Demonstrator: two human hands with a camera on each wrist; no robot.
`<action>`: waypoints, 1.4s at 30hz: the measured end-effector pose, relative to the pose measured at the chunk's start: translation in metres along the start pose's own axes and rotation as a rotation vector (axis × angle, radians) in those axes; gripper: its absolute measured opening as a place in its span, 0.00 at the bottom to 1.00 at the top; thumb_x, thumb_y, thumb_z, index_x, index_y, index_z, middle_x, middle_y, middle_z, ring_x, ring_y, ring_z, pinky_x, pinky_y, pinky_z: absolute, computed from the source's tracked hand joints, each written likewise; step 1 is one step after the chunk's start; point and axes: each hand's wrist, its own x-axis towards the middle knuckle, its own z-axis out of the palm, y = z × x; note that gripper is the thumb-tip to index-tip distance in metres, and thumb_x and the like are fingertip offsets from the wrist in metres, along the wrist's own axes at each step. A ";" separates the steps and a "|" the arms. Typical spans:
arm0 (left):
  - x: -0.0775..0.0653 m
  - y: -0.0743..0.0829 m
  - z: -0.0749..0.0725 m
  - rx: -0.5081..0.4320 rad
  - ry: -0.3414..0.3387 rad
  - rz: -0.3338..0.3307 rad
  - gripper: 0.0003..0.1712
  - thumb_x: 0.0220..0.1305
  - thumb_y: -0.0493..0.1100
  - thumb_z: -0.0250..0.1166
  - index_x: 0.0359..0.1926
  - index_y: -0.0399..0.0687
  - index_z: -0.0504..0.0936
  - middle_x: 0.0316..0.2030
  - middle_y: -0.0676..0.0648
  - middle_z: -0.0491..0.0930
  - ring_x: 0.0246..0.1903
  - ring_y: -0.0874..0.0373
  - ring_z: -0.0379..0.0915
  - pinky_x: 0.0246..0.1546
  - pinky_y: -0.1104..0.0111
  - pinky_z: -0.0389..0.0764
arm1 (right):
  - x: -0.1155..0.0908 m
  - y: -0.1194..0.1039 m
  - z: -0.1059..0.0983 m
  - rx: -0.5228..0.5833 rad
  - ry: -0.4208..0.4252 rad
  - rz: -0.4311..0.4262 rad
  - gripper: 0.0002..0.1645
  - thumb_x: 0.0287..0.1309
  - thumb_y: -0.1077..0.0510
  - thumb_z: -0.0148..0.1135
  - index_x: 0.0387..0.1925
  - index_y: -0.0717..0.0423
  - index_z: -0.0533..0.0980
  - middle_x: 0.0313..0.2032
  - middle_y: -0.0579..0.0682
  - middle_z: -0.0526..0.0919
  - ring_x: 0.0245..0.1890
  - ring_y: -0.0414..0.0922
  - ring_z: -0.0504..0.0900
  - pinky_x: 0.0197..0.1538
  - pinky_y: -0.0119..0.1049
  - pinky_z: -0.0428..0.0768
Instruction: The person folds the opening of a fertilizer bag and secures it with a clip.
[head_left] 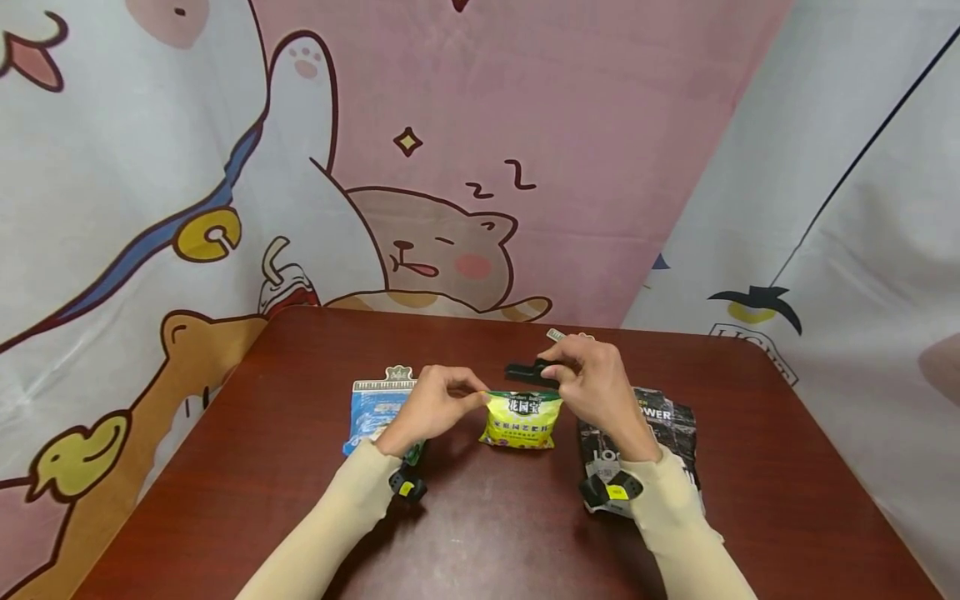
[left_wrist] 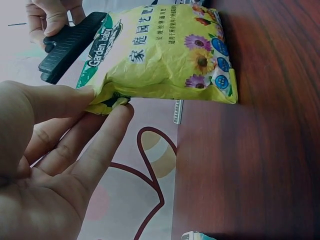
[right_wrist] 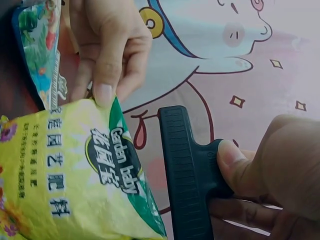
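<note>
A yellow-and-green fertilizer bag (head_left: pixel 520 423) with flower pictures stands upright in the middle of the table. My left hand (head_left: pixel 442 402) pinches its upper left corner between thumb and fingers, which the left wrist view shows at the folded corner (left_wrist: pixel 107 100). My right hand (head_left: pixel 592 379) grips a black bag clip (right_wrist: pixel 182 170) by its handle, thumb on one side and fingers on the other. The clip's long bar lies along the green top edge of the bag, a small gap away in the right wrist view.
A blue bag (head_left: pixel 371 417) with a ruler-like clip on top stands behind my left hand. The black printed bag (head_left: pixel 667 425) is partly under my right forearm. Another light clip (head_left: pixel 555 335) shows behind my right hand. A cartoon-printed cloth (head_left: pixel 600 167) hangs behind the brown table (head_left: pixel 480 533).
</note>
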 end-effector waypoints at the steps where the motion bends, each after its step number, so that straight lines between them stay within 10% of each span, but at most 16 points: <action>1: 0.000 0.000 0.000 -0.002 -0.001 -0.003 0.04 0.67 0.41 0.70 0.36 0.54 0.91 0.35 0.54 0.89 0.37 0.61 0.87 0.43 0.69 0.86 | 0.000 -0.002 0.001 0.001 -0.005 0.001 0.10 0.55 0.68 0.74 0.34 0.51 0.88 0.33 0.46 0.89 0.27 0.40 0.78 0.29 0.32 0.77; 12: 0.001 -0.001 -0.001 -0.022 -0.006 -0.014 0.04 0.66 0.40 0.70 0.36 0.53 0.92 0.35 0.53 0.89 0.39 0.50 0.89 0.41 0.69 0.86 | -0.002 -0.009 0.007 -0.013 -0.012 -0.050 0.11 0.53 0.71 0.73 0.31 0.51 0.88 0.33 0.45 0.89 0.26 0.39 0.77 0.29 0.31 0.75; 42: 0.003 -0.003 -0.004 -0.064 0.004 -0.038 0.05 0.62 0.36 0.72 0.36 0.52 0.90 0.36 0.51 0.90 0.39 0.61 0.88 0.43 0.67 0.86 | -0.007 -0.013 0.027 -0.124 -0.071 -0.074 0.13 0.53 0.70 0.68 0.31 0.49 0.86 0.31 0.42 0.87 0.24 0.35 0.79 0.30 0.32 0.75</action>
